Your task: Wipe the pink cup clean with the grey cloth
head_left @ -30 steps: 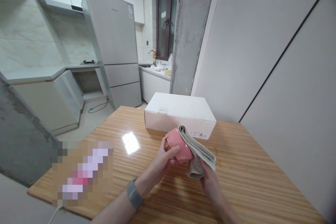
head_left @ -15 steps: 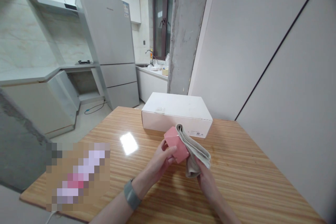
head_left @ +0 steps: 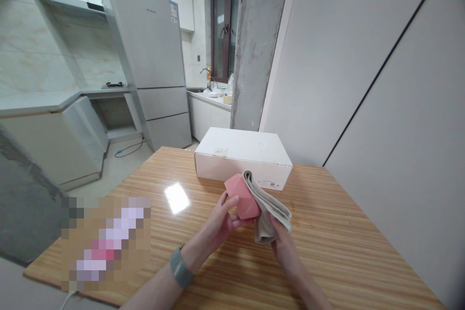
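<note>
My left hand [head_left: 221,220] grips a glossy pink ceramic cup [head_left: 242,197], its fingers curled around the lower side. The cup's opening is hidden from this angle. My right hand [head_left: 285,247] pinches a folded beige-grey cloth [head_left: 269,208], which lies pressed against the cup's right side. Both hands are held just above the wooden table [head_left: 319,252], close in front of a white cardboard box [head_left: 241,164]. A grey band [head_left: 180,267] circles my left wrist.
A pixelated patch [head_left: 105,244] covers part of the table at left. Beyond the table stand a concrete pillar [head_left: 254,43], a silver fridge [head_left: 148,53] and a counter with a tap [head_left: 206,77]. A white wall [head_left: 363,82] runs along the right.
The pink cup has turned a little in my hands, with the cloth still against it. The view has drifted slightly, shifting the room and table left in the picture.
</note>
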The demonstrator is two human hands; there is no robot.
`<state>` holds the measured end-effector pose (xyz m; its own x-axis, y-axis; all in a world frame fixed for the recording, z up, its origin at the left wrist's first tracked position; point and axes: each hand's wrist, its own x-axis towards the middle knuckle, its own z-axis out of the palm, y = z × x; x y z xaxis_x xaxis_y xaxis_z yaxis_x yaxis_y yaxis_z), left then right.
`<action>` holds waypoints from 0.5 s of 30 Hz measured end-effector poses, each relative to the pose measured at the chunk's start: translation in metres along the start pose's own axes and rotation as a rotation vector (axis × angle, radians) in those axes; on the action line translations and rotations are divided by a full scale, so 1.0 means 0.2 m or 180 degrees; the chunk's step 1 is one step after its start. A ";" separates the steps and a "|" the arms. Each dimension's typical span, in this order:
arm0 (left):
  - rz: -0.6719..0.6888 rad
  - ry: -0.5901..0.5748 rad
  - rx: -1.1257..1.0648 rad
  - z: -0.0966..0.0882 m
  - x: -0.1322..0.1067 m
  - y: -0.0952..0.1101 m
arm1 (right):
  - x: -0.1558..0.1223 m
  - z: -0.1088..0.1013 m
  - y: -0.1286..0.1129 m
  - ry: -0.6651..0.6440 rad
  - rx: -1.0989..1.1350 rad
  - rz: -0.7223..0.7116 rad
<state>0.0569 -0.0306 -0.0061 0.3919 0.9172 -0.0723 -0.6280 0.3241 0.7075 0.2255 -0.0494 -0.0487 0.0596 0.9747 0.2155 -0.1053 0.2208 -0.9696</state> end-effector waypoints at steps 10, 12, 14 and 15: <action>-0.0286 -0.0033 -0.0335 -0.03 0.01 0.00 | 0.00 0.07 -0.08 0.0230 0.0950 0.0449; -0.0214 -0.0142 -0.0322 -0.03 0.01 -0.01 | 0.01 0.09 -0.11 0.0440 0.1268 0.0643; -0.0149 -0.0220 -0.0243 -0.04 0.00 -0.02 | 0.02 0.10 -0.14 0.0608 0.1541 0.0812; -0.0124 -0.0262 -0.0208 -0.04 0.00 -0.02 | 0.02 0.10 -0.15 0.0653 0.1663 0.0896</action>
<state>0.0551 -0.0301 -0.0143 0.4690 0.8823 -0.0388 -0.6526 0.3759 0.6579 0.2093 -0.0507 -0.0157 0.1428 0.9829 -0.1167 -0.6129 -0.0048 -0.7901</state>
